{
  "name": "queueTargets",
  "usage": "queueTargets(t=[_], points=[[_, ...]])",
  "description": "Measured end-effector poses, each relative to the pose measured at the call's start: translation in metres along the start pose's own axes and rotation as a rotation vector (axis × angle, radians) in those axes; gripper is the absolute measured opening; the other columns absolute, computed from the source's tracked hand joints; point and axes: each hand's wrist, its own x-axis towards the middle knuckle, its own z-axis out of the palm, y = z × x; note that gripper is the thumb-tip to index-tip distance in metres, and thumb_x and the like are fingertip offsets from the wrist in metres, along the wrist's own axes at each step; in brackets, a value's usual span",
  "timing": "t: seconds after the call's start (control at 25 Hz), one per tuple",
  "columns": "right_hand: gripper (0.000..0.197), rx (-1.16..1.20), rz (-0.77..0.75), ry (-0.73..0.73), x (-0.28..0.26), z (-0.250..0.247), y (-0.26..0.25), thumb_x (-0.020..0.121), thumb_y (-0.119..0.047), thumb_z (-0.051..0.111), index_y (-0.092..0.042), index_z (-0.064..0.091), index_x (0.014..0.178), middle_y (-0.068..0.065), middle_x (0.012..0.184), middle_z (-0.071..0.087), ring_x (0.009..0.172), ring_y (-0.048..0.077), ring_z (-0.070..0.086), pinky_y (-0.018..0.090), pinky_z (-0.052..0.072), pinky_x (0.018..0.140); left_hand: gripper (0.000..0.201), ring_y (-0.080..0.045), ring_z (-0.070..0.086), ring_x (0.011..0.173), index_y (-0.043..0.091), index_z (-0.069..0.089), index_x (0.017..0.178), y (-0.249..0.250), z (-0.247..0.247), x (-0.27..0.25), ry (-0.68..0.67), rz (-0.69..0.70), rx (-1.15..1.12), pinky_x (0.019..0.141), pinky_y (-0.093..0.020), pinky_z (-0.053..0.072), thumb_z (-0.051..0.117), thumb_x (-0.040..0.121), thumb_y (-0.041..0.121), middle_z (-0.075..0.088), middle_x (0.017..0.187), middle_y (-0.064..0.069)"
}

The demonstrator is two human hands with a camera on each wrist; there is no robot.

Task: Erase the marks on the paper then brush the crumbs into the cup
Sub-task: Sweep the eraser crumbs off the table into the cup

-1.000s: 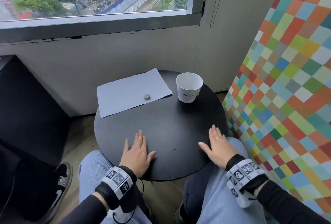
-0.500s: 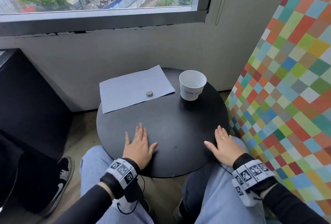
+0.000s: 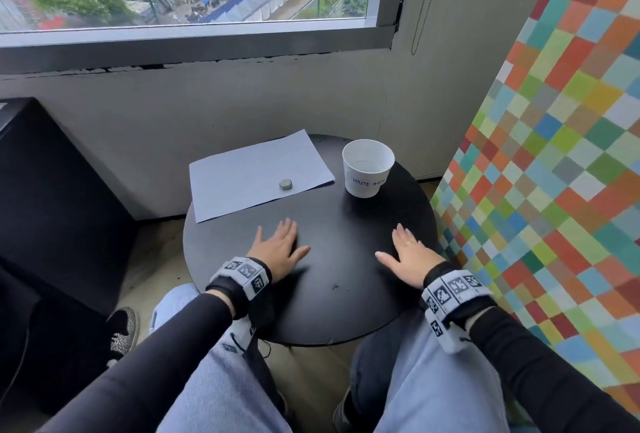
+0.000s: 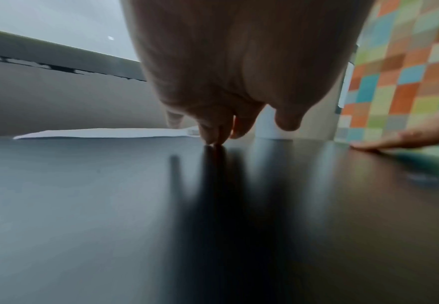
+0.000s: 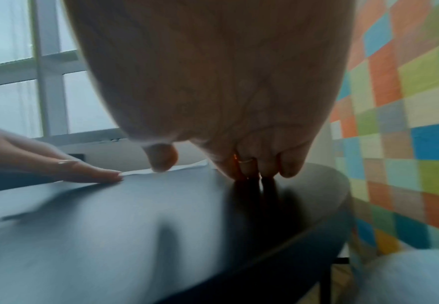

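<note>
Both hands have slid farther onto the bench (image 3: 346, 225): left hand (image 3: 277, 252) and right hand (image 3: 408, 259) flat, fingers spread; paper's (image 3: 256, 173) long axis runs left-right, eraser (image 3: 286, 184) on it.

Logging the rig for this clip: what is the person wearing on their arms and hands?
Both arms are in long black sleeves. Each wrist carries a pale grey band printed with square black-and-white tag markers over a black strap. A thin black cable hangs below the left one. The left hand is bare; the right hand wears a thin ring.
</note>
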Motion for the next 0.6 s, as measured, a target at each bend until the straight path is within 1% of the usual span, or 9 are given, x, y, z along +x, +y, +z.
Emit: queueTargets(t=[0.08,0.16,0.2,0.24,0.28,0.36,0.44,0.52,0.6], points=[[0.08,-0.038,-0.164,0.019,-0.01,0.016,-0.02,0.098,-0.053,0.033,-0.006,-0.001,0.152,0.009,0.16,-0.01,0.148,0.019,-0.006,0.035,0.003,0.119,0.068,-0.015,-0.005,0.152,0.013,0.002,0.159,0.015,0.011,-0.005,-0.031,0.149,0.041,0.119,-0.052,-0.005,0.023,0.105,0.05,-0.01,0.165,-0.002],[0.074,-0.067,-0.395,-0.04,-0.035,0.036,-0.043,0.1,-0.047,0.033,-0.009,-0.002,0.152,0.006,0.16,-0.01,0.147,0.014,-0.007,0.03,0.0,0.118,0.062,-0.011,-0.006,0.152,0.017,0.002,0.159,0.033,0.023,-0.019,-0.089,0.356,0.044,0.118,-0.051,-0.009,0.022,0.107,0.044,-0.009,0.165,0.004],[0.069,-0.06,-0.46,-0.078,-0.043,0.038,-0.047,0.102,-0.043,0.032,-0.01,-0.002,0.153,0.004,0.16,-0.009,0.147,0.012,-0.007,0.027,-0.002,0.118,0.059,-0.009,-0.006,0.151,0.018,0.002,0.159,0.036,0.025,-0.028,-0.112,0.42,0.044,0.118,-0.05,-0.011,0.021,0.108,0.041,-0.009,0.164,0.006],[0.065,-0.021,-0.472,-0.087,-0.044,0.033,-0.046,0.103,-0.038,0.031,-0.01,-0.001,0.153,0.003,0.16,-0.008,0.147,0.01,-0.006,0.025,-0.003,0.117,0.057,-0.007,-0.006,0.151,0.018,0.002,0.159,0.035,0.024,-0.032,-0.11,0.434,0.04,0.118,-0.048,-0.012,0.02,0.108,0.038,-0.008,0.164,0.007],[0.063,0.024,-0.432,-0.067,-0.037,0.025,-0.042,0.104,-0.035,0.031,-0.01,0.001,0.153,0.003,0.16,-0.006,0.147,0.01,-0.005,0.025,-0.003,0.116,0.056,-0.006,-0.006,0.151,0.017,0.002,0.159,0.031,0.021,-0.031,-0.078,0.403,0.028,0.119,-0.046,-0.012,0.019,0.109,0.035,-0.008,0.165,0.006],[0.061,0.08,-0.277,0.005,-0.015,0.008,-0.025,0.104,-0.032,0.031,-0.008,0.003,0.152,0.005,0.161,-0.005,0.147,0.013,-0.004,0.028,-0.001,0.117,0.056,-0.009,-0.004,0.151,0.015,0.002,0.159,0.017,0.015,-0.022,-0.001,0.264,0.025,0.119,-0.045,-0.009,0.019,0.109,0.034,-0.008,0.165,0.001],[0.063,0.037,-0.147,0.024,0.004,-0.001,-0.011,0.103,-0.034,0.03,-0.006,0.002,0.152,0.006,0.16,-0.007,0.147,0.015,-0.005,0.032,0.001,0.119,0.058,-0.011,-0.004,0.152,0.012,0.002,0.159,0.009,0.014,-0.015,0.028,0.147,0.059,0.12,-0.047,-0.007,0.017,0.108,0.037,-0.009,0.165,-0.001],[0.067,-0.017,-0.163,0.017,0.009,0.006,-0.015,0.102,-0.037,0.033,-0.007,0.0,0.152,0.005,0.16,-0.009,0.147,0.015,-0.007,0.032,0.0,0.119,0.067,-0.014,-0.004,0.152,0.012,0.001,0.158,0.011,0.017,-0.015,-0.009,0.173,0.105,0.12,-0.048,-0.003,0.008,0.103,0.05,-0.01,0.165,-0.002],[0.07,-0.074,-0.305,0.038,-0.005,0.022,-0.029,0.1,-0.041,0.035,-0.01,0.0,0.153,0.004,0.16,-0.009,0.147,0.015,-0.008,0.03,-0.002,0.117,0.091,-0.015,-0.004,0.152,0.013,0.002,0.158,0.016,0.024,-0.022,-0.051,0.272,0.11,0.12,-0.046,0.002,-0.011,0.088,0.07,-0.01,0.165,-0.002]])
